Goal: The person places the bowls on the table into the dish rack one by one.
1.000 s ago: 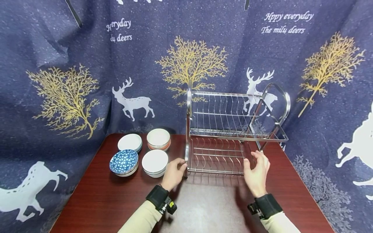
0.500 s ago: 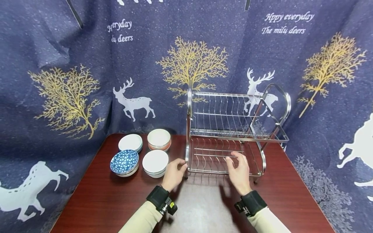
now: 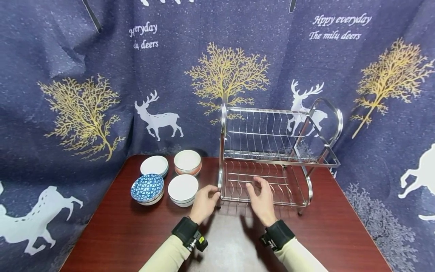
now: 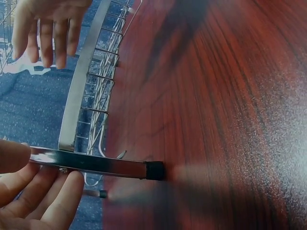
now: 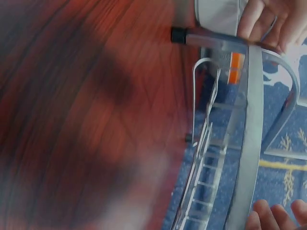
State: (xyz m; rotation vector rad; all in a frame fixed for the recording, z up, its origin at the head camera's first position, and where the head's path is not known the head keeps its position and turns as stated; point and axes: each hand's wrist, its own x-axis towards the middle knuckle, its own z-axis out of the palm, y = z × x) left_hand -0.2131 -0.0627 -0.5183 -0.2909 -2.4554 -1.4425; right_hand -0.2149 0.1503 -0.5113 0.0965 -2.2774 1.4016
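Note:
A two-tier metal dish rack (image 3: 221, 151) stands on the table. My left hand (image 3: 204, 204) holds the lower front of the rack's left side frame. In the left wrist view, the thumb and fingers (image 4: 64, 203) lie on either side of that frame, above its black foot (image 4: 155, 170). My right hand (image 3: 263, 201) hovers in front of the lower tier with thumb and fingers spread apart, holding nothing. In the right wrist view, its fingertips (image 5: 268, 218) show beside the rack's front bar (image 5: 253, 110), and I cannot tell whether they touch it.
Left of the rack stand several small stacks of bowls: a blue-patterned bowl (image 3: 147, 187) on top of one, a white bowl (image 3: 183, 187), a pale bowl (image 3: 154, 165) and a cream bowl (image 3: 187, 160) over an orange one. A dark blue printed curtain (image 3: 163, 75) hangs behind the reddish-brown table (image 3: 112, 234).
My right hand has moved left, from the rack's right side frame to the middle of the lower tier's front. The left hand has stayed on the left frame. The rack and bowls stay in place.

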